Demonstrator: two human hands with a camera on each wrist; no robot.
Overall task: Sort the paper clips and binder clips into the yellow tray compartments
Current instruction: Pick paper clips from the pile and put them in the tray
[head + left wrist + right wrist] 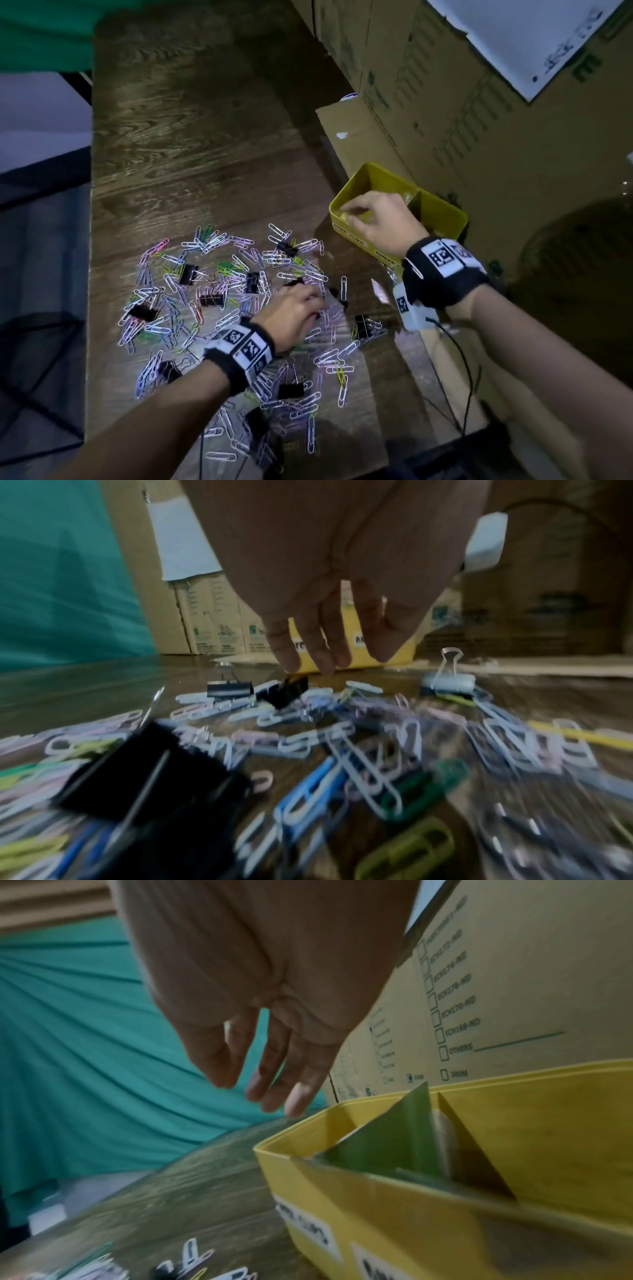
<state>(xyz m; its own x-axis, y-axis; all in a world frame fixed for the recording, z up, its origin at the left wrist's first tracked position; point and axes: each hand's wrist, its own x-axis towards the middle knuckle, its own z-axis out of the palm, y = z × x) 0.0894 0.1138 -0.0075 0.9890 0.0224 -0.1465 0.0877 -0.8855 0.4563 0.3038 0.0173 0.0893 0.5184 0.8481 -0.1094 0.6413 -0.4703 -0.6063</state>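
Note:
A loose pile of coloured paper clips [222, 301] mixed with several black binder clips [186, 274] covers the near part of the wooden table [191, 144]. My left hand [317, 301] reaches down into the pile's right side. In the left wrist view its fingers [322, 653] hang straight, tips just above a black binder clip [286, 693], gripping nothing. The yellow tray [445, 219] stands at the right, split by a divider [415, 198]. My right hand [349, 214] hovers over the tray's left compartment. Its fingers [294, 1085] are straight and empty above the tray's rim [342, 1104].
Tall cardboard boxes [445, 85] stand behind and right of the tray, which sits on a flat cardboard sheet [346, 137]. A green cloth [41, 34] hangs at the far left. The table's left edge [90, 240] drops off. Black cables [457, 359] trail at the near right.

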